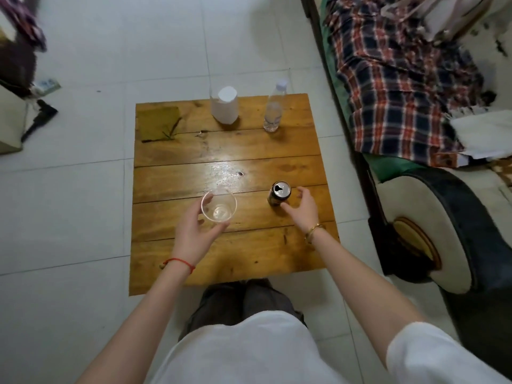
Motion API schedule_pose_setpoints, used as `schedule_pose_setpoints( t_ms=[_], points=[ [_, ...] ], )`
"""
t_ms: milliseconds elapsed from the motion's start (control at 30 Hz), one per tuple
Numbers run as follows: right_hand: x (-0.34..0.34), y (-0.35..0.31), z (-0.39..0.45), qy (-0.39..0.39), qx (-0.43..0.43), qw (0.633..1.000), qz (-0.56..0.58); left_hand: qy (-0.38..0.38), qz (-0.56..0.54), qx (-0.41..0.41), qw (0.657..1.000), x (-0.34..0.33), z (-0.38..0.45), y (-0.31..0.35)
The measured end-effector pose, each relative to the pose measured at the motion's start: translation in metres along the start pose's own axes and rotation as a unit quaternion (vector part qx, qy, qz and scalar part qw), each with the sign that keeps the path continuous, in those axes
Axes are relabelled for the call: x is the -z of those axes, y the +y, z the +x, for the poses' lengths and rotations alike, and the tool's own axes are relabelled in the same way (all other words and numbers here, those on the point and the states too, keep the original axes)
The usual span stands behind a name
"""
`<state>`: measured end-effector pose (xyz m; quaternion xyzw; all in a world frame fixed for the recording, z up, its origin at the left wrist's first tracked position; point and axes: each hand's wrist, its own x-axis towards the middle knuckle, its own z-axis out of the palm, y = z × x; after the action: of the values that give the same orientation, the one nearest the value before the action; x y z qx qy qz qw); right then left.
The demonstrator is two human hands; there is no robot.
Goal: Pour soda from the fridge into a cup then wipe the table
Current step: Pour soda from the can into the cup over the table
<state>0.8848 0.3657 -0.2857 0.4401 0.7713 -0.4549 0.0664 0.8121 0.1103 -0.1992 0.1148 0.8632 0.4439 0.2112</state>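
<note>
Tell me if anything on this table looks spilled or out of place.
Nothing is knocked over. The soda can stands upright and already opened; the cup looks empty. A shiny patch on the table might be wetness or just glare; I cannot tell.

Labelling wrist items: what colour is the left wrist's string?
Red string; shows in the head view.

I counted one wooden table [210,259]. On it stood one clear cup [219,207], one opened soda can [279,194], one plastic water bottle [273,110] and one white paper roll [225,105], with one olive cloth [158,123] lying flat at the far left corner. Two hands were in view: the left hand [191,234] and the right hand [303,207]. Each wrist carried one band: one red string [180,262], one gold bracelet [313,230].
</note>
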Motion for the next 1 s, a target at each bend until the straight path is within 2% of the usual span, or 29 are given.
schedule_pose_setpoints(
  t_ms=[167,533,767,1000],
  points=[
    [-0.034,0.026,0.050,-0.019,0.000,0.998,-0.054,0.020,0.008,0.013,1.000,-0.013,0.020,-0.030],
    [-0.070,0.050,0.090,0.052,0.014,0.998,-0.034,0.026,0.003,0.040,0.999,-0.033,0.047,-0.064],
    [-0.043,0.025,0.059,0.062,0.048,0.997,0.006,0.020,-0.004,0.040,0.999,-0.019,0.040,-0.036],
    [0.024,-0.044,-0.008,0.004,0.181,0.983,0.044,0.002,-0.004,-0.002,1.000,0.009,0.026,0.019]
  ],
)
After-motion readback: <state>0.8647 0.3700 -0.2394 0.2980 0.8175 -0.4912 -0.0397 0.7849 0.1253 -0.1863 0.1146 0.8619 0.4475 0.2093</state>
